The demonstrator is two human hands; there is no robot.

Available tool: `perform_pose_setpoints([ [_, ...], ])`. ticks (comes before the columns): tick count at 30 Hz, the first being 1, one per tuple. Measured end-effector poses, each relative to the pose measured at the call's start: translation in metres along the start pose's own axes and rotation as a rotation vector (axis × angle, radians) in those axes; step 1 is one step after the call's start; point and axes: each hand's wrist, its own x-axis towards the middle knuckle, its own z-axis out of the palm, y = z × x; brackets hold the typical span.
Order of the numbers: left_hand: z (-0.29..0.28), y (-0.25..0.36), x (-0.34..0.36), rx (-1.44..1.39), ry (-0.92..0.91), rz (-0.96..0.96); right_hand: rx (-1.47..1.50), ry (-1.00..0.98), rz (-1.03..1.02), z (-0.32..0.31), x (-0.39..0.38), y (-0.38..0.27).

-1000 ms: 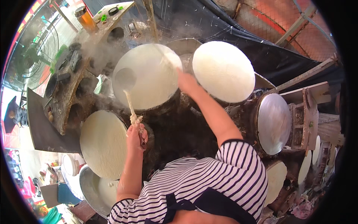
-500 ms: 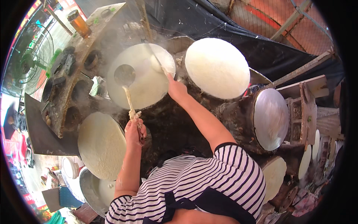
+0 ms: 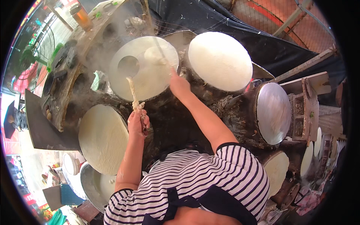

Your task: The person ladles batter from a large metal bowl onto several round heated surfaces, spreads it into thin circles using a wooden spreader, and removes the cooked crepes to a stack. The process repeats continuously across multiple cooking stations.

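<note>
In front of me a round griddle (image 3: 157, 81) carries a pale layer of batter, with steam around it. My left hand (image 3: 138, 122) is closed around the batter-caked handle of a ladle (image 3: 128, 66); its round grey head lies over the griddle's left half. My right hand (image 3: 180, 85) is closed at the griddle's right edge on a long thin spatula (image 3: 162, 54), blurred by motion, which reaches across the surface. Beside the spatula lies a thicker white patch of batter (image 3: 153, 56). Fingers partly hide both handles.
Batter-coated griddles stand at right (image 3: 220, 62) and lower left (image 3: 103, 138). A bare metal griddle (image 3: 273, 113) is further right. A metal tub (image 3: 93, 183) stands near my left elbow. An orange bottle (image 3: 81, 17) and a fan (image 3: 32, 56) are at far left.
The thicker batter patch has shifted leftward on the griddle, away from its right edge. My right hand has moved slightly; the left still grips the ladle. The whole view has shifted a little.
</note>
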Motion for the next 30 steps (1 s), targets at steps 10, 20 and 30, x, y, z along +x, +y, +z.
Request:
perform_pose_setpoints([
  [10, -0.012, 0.001, 0.0, -0.008, 0.001, 0.037, -0.15, -0.084, -0.12, 0.031, -0.045, -0.015],
  [20, -0.004, 0.001, -0.01, -0.009, 0.091, 0.1, -0.245, 0.021, -0.294, 0.019, 0.005, 0.023],
  [30, 0.001, -0.002, -0.007, 0.081, 0.198, 0.185, -0.213, -0.078, -0.476, -0.007, 0.04, 0.028],
])
